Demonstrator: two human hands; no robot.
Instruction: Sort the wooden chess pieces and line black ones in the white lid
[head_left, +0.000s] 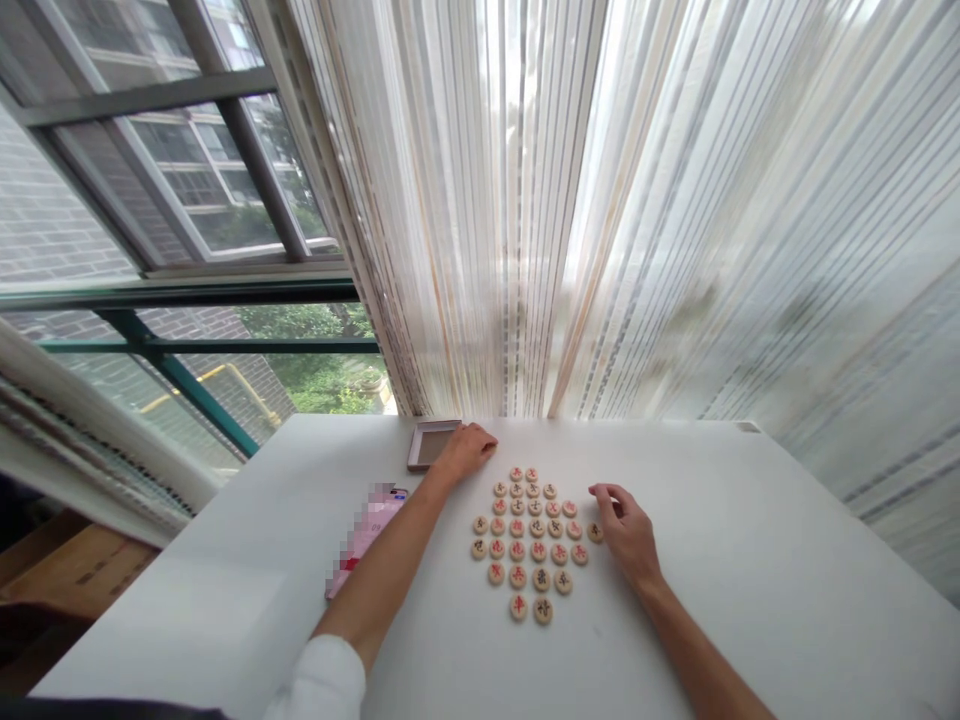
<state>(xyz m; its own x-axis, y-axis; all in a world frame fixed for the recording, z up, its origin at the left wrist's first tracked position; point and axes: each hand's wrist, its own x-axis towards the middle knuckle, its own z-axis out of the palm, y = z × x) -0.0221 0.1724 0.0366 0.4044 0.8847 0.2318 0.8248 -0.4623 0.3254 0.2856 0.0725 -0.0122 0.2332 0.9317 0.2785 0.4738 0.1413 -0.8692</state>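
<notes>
Xiangqi pieces lie flat, character side up, on the white desk in front of the person, in rows that widen towards the middle and narrow at the near and far ends. They look like small wooden discs, so they are probably light, stiff and hard to damage; their smooth faces may slide easily, and the round rim seems the best place to take hold, between thumb and fingertip, using the gaps around each one. The characters are red or black: 帥, 炮 and 兵 seem readable in red, 士 and 将 in black, while others are too small to make out. The right hand is beside the right end of the widest row, just next to a black-lettered piece; its fingers are loosely bent, no piece shows at the thumb and forefinger, and whether those tips meet I cannot tell. The left hand is curled beyond the far left of the rows, by a shallow box; its fingertips are hidden, so I cannot tell whether it pinches anything. Nearer, beside the left forearm, lies a pink phone-like object, partly pixelated, with faint digits. Behind the desk hangs a striped sheer curtain.
</notes>
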